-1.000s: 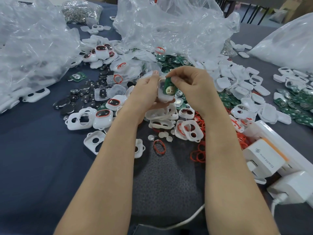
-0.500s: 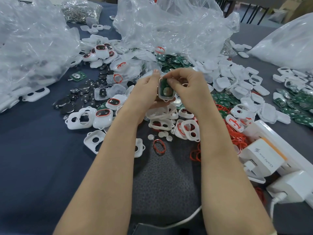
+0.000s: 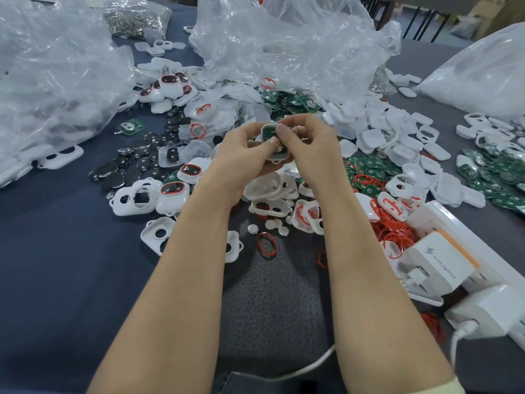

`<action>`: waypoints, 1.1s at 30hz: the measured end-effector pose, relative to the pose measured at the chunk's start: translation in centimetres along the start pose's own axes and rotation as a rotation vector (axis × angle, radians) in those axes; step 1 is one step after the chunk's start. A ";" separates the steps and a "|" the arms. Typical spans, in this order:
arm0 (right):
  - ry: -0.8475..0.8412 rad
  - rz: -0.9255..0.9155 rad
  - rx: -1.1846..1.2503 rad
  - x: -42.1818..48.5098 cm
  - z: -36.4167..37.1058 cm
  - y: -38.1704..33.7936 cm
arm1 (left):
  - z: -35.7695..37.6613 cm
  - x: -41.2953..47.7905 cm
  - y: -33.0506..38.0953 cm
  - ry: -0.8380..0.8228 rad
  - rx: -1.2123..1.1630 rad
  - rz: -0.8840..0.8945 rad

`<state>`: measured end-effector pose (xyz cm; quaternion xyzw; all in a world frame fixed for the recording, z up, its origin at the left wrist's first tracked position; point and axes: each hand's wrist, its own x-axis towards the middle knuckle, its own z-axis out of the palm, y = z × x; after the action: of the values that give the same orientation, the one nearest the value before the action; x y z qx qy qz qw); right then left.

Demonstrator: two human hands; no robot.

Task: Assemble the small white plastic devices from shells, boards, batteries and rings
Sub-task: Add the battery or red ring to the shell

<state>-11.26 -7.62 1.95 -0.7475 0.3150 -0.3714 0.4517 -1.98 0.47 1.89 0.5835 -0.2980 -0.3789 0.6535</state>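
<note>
Well below the small white plastic shell [image 3: 276, 160] held mid-scene, a dark grey textured mat [image 3: 270, 294] lies on the navy-cloth worktop [image 3: 56, 265], w/ a white cable [image 3: 312, 365] at its near edge. Below-right of the shell is a white charger block w/ orange stripe [image 3: 437, 265]. Just below the shell a lone red oval rubber ring [image 3: 267, 245] sits on the mat. Empty white shell halves [image 3: 272, 206] are piled between ring and shell.

The shell itself is off the worktop, clamped between both hands. L hand [image 3: 244, 155] has its fingers curled round the shell's left side, thumb on its face. R hand [image 3: 309, 146] pinches the right side, thumb pressing the green circuit board [image 3: 268, 135] seated inside.

Left of the shell are dark round coin batteries [image 3: 119, 172] and closed white devices w/ red-rimmed windows [image 3: 173, 191]. Right of it are more white shells [image 3: 383, 129]. Above it is a heap of green boards [image 3: 292, 100], then crumpled clear plastic bags [image 3: 284, 44].
</note>
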 end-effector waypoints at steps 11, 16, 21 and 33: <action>-0.579 0.148 -0.619 -1.2 -3.7 -2.1 | -1.4 0.8 1.1 0.437 -0.420 0.034; -0.594 0.194 -0.583 -0.9 -3.2 -2.1 | -1.3 0.7 1.3 0.435 -0.402 0.055; -0.222 0.257 -0.586 0.3 -4.9 -0.7 | -0.3 0.7 1.2 0.312 -0.442 0.017; 0.192 0.470 -0.783 4.4 -5.0 4.6 | 2.4 1.8 1.1 0.199 -0.320 -0.024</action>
<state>-13.79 -15.21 0.60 -0.7322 0.6328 -0.1797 0.1763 -2.89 -2.28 3.24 0.5103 -0.1611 -0.3694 0.7597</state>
